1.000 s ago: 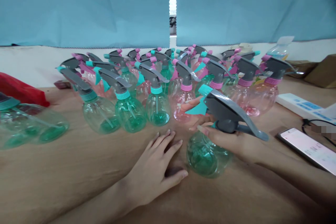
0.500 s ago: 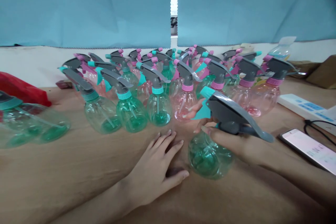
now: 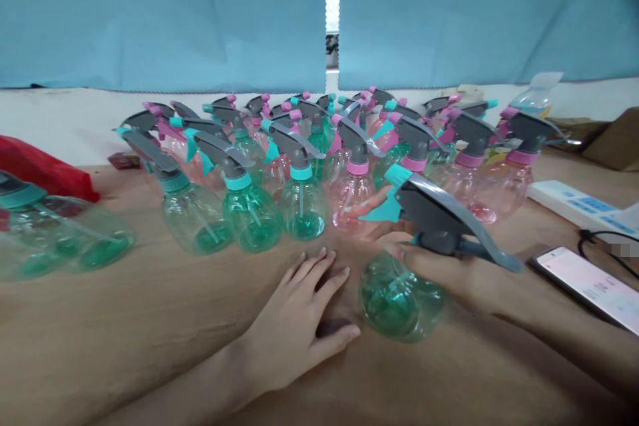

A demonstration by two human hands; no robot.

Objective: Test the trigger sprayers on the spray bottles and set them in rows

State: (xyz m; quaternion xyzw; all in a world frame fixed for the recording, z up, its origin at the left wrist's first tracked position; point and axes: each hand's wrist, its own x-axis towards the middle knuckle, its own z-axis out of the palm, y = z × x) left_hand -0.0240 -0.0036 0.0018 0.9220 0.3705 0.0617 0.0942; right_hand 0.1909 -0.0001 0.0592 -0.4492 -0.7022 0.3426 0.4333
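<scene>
My right hand (image 3: 407, 249) grips a green spray bottle (image 3: 394, 299) around its neck, just under the grey trigger head with its teal nozzle and trigger. The bottle is tilted, and part of its neck is hidden by my fingers. Palm down on the wooden table (image 3: 150, 333), my left hand (image 3: 299, 319) lies with fingers spread, holding nothing, a little left of that bottle. Nearest beyond my left fingertips stand a clear bottle with a teal collar (image 3: 304, 210) and a pink spray bottle (image 3: 352, 200).
Several green and pink spray bottles crowd the back of the table. More green bottles (image 3: 64, 229) stand at left by a red bag (image 3: 44, 166). At right lie a phone (image 3: 589, 286), a black cable and a white power strip (image 3: 579, 206). Blue curtains (image 3: 174, 20) hang behind.
Hardly anything differs. The fingers of my right hand shift slightly near the trigger of the held bottle. My left hand stays flat in place.
</scene>
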